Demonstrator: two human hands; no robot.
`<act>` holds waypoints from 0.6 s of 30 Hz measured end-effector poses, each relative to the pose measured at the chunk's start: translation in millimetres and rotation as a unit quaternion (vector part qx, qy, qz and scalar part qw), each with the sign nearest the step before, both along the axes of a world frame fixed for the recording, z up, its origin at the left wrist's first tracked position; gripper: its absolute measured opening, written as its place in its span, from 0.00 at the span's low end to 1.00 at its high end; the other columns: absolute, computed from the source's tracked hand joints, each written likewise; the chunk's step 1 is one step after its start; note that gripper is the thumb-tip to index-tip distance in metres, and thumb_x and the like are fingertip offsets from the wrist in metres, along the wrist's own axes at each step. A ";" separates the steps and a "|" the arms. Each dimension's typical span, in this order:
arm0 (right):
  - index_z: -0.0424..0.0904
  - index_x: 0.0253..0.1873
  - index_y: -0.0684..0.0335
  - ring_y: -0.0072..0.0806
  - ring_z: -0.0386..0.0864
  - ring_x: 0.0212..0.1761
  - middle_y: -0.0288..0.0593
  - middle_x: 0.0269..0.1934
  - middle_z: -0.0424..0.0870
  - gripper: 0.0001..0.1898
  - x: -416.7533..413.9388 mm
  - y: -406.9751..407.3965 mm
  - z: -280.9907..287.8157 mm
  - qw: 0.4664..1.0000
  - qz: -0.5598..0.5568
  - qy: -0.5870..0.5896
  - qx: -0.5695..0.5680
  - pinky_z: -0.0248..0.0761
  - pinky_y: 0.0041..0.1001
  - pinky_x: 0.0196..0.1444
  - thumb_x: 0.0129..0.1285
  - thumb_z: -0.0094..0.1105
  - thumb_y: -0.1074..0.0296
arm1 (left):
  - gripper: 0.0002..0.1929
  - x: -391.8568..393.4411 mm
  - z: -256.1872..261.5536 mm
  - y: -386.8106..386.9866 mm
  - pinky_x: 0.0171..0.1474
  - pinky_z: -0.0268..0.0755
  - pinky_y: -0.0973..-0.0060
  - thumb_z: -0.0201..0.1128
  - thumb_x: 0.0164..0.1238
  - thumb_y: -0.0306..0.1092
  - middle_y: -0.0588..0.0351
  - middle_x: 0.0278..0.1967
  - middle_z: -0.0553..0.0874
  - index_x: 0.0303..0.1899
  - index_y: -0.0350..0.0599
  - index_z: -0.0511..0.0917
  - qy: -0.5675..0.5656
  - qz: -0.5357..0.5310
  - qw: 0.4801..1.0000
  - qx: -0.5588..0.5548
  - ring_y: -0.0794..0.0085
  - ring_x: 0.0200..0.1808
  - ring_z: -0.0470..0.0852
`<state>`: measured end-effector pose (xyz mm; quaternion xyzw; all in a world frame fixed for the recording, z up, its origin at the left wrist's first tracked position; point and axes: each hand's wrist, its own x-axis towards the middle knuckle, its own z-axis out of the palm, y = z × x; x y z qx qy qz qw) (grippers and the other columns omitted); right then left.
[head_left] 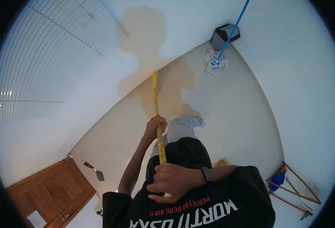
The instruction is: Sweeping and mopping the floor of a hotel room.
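Observation:
A long yellow pole (161, 151) runs from my chest out toward the foot of the wall, its orange tip pointing away from me. Partway along it, my left hand (155, 125) is wrapped around the shaft with the arm stretched forward. Close to my black shirt, my right hand (171, 182) grips the near end, and a small pale bit of that end shows under the fingers. A dark smartwatch (207, 175) is on my right wrist. Whether the far tip touches the wall or floor, I cannot tell.
In the far corner, a string mop (215, 62) with a blue handle stands before a grey bin (223, 35). Blinds (41, 62) cover the left wall. A wooden door (51, 192), a dark-handled tool (94, 171) and a wooden rack (295, 185) holding something blue are lower down.

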<state>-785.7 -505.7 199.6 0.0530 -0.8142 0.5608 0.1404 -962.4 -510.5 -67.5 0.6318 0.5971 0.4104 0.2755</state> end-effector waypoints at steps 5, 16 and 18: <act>0.77 0.28 0.61 0.41 0.73 0.22 0.45 0.18 0.75 0.16 4.0 23.6 -15.2 0.994 0.000 -0.032 -0.104 0.64 0.40 0.32 0.68 0.56 0.58 | 0.09 -24.7 -29.7 -53.3 0.28 0.67 0.58 0.67 0.56 0.30 0.50 0.24 0.74 0.28 0.45 0.72 0.030 0.058 0.998 -0.009 0.52 0.25 0.76; 0.79 0.29 0.63 0.43 0.75 0.22 0.48 0.18 0.77 0.16 -7.5 -0.4 -16.2 0.988 -0.035 -0.150 -0.002 0.67 0.41 0.39 0.68 0.56 0.58 | 0.11 13.5 -56.0 -9.9 0.26 0.65 0.69 0.64 0.61 0.24 0.56 0.19 0.69 0.29 0.43 0.68 -0.435 -0.005 0.881 -0.187 0.65 0.20 0.71; 0.80 0.31 0.63 0.41 0.75 0.21 0.46 0.18 0.77 0.16 -14.8 -11.0 -20.9 0.989 -0.018 -0.143 0.045 0.68 0.40 0.39 0.68 0.56 0.57 | 0.10 13.4 -42.2 12.8 0.28 0.67 0.69 0.64 0.61 0.22 0.56 0.20 0.70 0.29 0.43 0.69 -0.393 -0.040 0.909 -0.133 0.65 0.23 0.73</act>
